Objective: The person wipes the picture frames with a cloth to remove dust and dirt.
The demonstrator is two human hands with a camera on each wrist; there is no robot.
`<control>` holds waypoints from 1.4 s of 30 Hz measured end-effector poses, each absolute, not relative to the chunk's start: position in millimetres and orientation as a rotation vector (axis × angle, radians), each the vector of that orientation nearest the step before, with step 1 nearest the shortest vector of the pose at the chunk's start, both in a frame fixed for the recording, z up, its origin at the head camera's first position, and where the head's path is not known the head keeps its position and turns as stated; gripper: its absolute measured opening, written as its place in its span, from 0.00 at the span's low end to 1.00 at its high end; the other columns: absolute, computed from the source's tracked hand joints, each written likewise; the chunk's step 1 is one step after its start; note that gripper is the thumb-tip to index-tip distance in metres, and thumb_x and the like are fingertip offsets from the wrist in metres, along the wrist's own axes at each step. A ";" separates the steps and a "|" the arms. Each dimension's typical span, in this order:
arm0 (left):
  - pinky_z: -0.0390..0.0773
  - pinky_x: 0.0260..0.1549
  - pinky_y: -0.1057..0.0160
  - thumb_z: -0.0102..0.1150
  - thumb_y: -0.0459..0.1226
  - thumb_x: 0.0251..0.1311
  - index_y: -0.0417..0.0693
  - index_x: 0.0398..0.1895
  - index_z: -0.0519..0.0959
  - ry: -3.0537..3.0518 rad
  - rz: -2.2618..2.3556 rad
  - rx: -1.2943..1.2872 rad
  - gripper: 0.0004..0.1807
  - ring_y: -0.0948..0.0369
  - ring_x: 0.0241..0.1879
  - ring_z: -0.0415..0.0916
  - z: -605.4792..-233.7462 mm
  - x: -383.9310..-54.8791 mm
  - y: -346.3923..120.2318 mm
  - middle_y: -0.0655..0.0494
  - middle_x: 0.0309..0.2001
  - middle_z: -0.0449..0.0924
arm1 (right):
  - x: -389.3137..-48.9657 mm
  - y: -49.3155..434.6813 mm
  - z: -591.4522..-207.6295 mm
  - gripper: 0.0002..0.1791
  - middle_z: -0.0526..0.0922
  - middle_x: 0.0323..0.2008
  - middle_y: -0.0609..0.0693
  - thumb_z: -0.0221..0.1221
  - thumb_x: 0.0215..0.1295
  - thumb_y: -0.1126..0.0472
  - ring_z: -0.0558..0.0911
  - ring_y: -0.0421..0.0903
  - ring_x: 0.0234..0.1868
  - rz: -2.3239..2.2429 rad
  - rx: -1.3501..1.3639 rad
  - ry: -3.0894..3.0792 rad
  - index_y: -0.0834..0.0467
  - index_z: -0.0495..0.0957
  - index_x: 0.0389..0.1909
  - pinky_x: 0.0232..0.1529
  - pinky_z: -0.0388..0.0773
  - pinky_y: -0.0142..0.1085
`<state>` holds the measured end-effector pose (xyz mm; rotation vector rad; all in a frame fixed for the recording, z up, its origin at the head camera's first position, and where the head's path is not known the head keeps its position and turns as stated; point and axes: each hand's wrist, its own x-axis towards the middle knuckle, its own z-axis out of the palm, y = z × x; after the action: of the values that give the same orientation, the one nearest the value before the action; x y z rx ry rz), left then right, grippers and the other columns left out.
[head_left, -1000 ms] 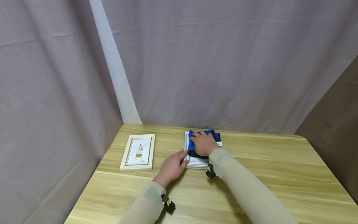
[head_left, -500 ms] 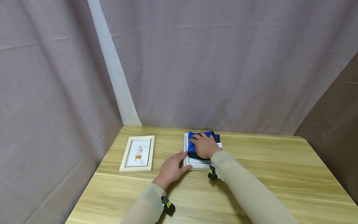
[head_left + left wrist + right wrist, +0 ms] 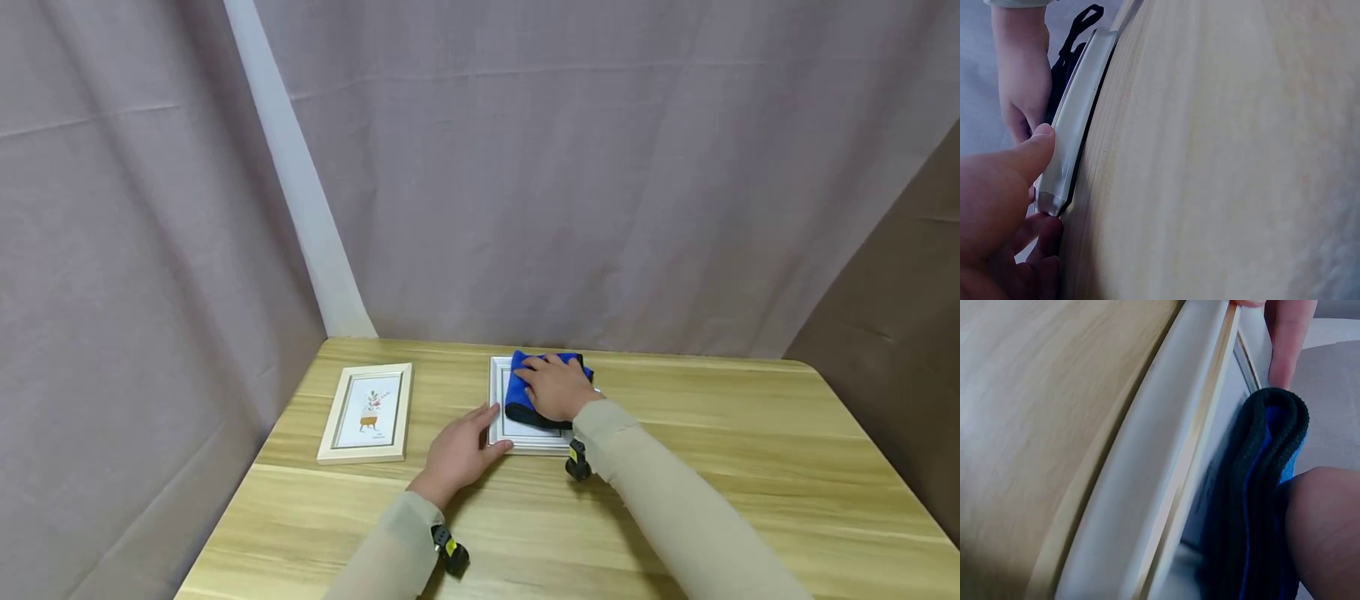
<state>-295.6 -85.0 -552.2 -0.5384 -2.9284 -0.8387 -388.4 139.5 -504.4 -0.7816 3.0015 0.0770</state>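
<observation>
A white picture frame [image 3: 497, 425] lies flat at the back middle of the table. My left hand [image 3: 459, 454] holds its near left corner; the left wrist view shows the thumb [image 3: 1038, 150] on the near edge and fingers bent at the corner. On the frame's glass lies a folded blue cloth with black edging [image 3: 519, 396]. My right hand [image 3: 558, 387] presses it down from above, fingers spread over the top. In the right wrist view the folded cloth [image 3: 1260, 487] stands thick over the glass. Cloth and hand hide most of the picture.
A cream picture frame [image 3: 407, 417] with a plant drawing lies to the left on the wooden table [image 3: 675, 500]. Grey curtain [image 3: 525, 167] hangs behind the table and along its left. A small black camera [image 3: 452, 552] sits on the left wrist.
My right hand and the cloth have shifted slightly right over the frame. My left thumb has slid a little along the near edge; the left hand otherwise stays at the corner.
</observation>
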 end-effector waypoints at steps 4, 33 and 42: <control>0.72 0.73 0.43 0.66 0.60 0.74 0.54 0.84 0.71 -2.925 -0.853 -0.536 0.41 0.44 0.75 0.72 -552.1 -297.3 -86.7 0.50 0.80 0.71 | -390.0 149.2 -505.2 0.28 0.70 0.81 0.54 0.53 0.87 0.48 0.65 0.66 0.81 0.089 -0.794 3.026 0.49 0.73 0.82 0.73 0.64 0.73; 0.72 0.73 0.42 0.65 0.61 0.75 0.56 0.84 0.71 -2.942 -0.846 -0.505 0.40 0.42 0.75 0.73 -548.3 -296.5 -84.6 0.51 0.80 0.71 | -388.6 173.6 -499.5 0.28 0.76 0.75 0.57 0.56 0.85 0.44 0.71 0.65 0.75 0.181 -0.754 3.070 0.50 0.78 0.78 0.68 0.70 0.69; 0.73 0.72 0.41 0.66 0.61 0.74 0.56 0.84 0.71 -2.945 -0.850 -0.524 0.41 0.43 0.75 0.73 -545.2 -297.0 -81.0 0.52 0.80 0.71 | -381.4 176.2 -495.5 0.29 0.78 0.73 0.59 0.58 0.83 0.44 0.73 0.65 0.73 0.212 -0.753 3.082 0.53 0.79 0.76 0.69 0.70 0.70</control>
<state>-297.0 -81.0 -545.2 -0.5240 -2.9453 -0.8503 -381.4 176.2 -495.5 -0.7533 3.0824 0.2119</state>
